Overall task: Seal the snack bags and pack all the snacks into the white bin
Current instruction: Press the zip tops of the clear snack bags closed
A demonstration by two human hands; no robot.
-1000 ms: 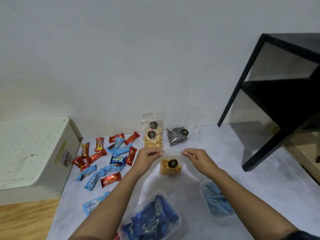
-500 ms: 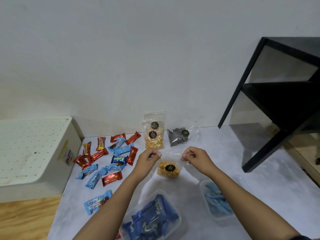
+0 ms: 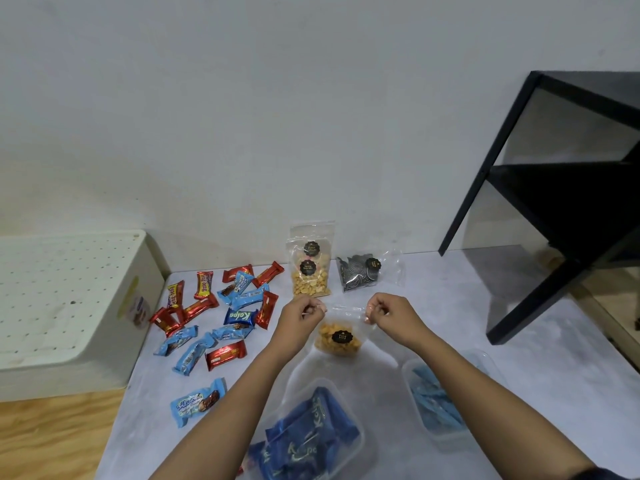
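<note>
The left hand [image 3: 302,316] and right hand [image 3: 390,314], fingers curled, each pinch a top corner of the clear snack bag [image 3: 337,338] of orange pieces, which they hold stretched between them. Behind this bag stand a peanut bag [image 3: 310,276] and a dark-patterned bag [image 3: 358,277]. Left of it lie red and blue candy bars [image 3: 221,317], and well beyond them the white bin [image 3: 72,306]. Nearer the person sit two clear tubs [image 3: 349,441] of blue packs. One blue wrapper [image 3: 240,317] reads "Kalpa"; the bags' round black stickers are too small to read.
</note>
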